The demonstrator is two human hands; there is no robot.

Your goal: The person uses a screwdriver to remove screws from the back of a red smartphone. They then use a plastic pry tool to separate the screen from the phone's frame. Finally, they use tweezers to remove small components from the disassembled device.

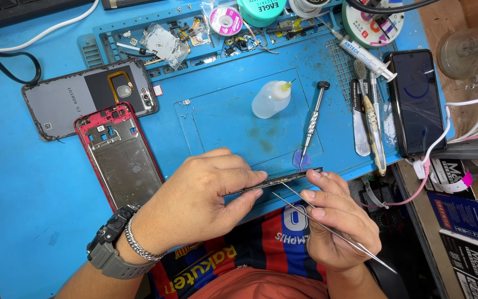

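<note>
- Left hand (195,194), with a watch (109,249) and chain bracelet on the wrist, is closed around a thin phone part (275,181), held edge-on over the near edge of the mat (29,182). Thumb below, fingers on top.
- Right hand (336,218) steadies the other end of the part with its fingertips and pinches metal tweezers (333,230). The tips point at the part's lower edge; whether they touch it I cannot tell.
- The part is seen edge-on only, so whether it is a screen or a board is unclear.
- Just beyond the hands: a blue pick (301,159) under the tip of a screwdriver (312,123), both lying loose on the mat.
- Left of the hands: a red frame (120,155), stripped, metal tray showing. Beside it a grey back cover (78,99), inside face up.
- Middle of the mat: a small squeeze bottle (269,99) on its side.
- Right: a brush (369,122) and flat pry tools, then a dark phone (416,102), screen off, near the mat's edge.
- Far edge: tray slots with small screws, foil scraps, solder wick reels, a syringe (363,55).
- Judgement on progress: the teardown looks well along, with cover off, frame bare and one piece in hand under the tweezers. Nothing here shows reassembly begun; the cover and frame lie apart.
</note>
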